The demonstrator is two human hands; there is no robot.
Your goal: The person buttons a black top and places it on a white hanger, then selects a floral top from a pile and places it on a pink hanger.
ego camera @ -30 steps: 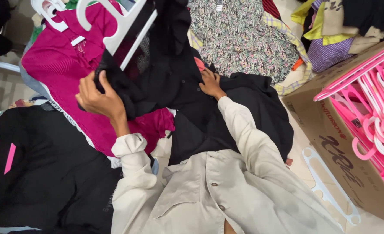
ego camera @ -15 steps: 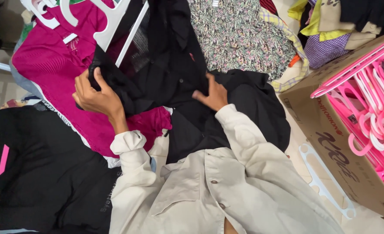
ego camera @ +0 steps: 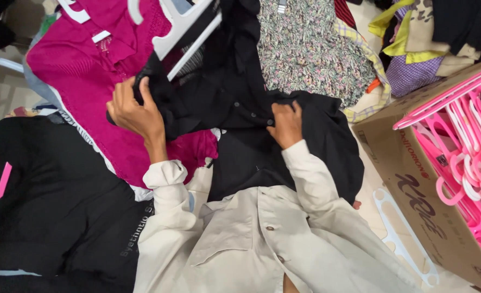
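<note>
A black buttoned garment (ego camera: 224, 92) hangs on a white plastic hanger (ego camera: 183, 27) in front of me. My left hand (ego camera: 134, 111) grips the garment's left shoulder just under the hanger's end. My right hand (ego camera: 286, 123) pinches the black fabric beside the row of buttons. The garment's lower part drapes over my lap, above my beige shirt (ego camera: 262, 239). The hanger's hook is cut off by the frame's top edge.
A magenta knit top (ego camera: 88, 70) on a white hanger lies at the left over a black garment (ego camera: 45, 201). A floral cloth (ego camera: 311, 49) lies beyond. A cardboard box (ego camera: 414, 168) of pink hangers (ego camera: 468, 135) stands right, a loose white hanger (ego camera: 398, 228) beside it.
My right hand moved right along the black garment and closed on its fabric. My left hand kept its grip while the hanger shifted right and tilted.
</note>
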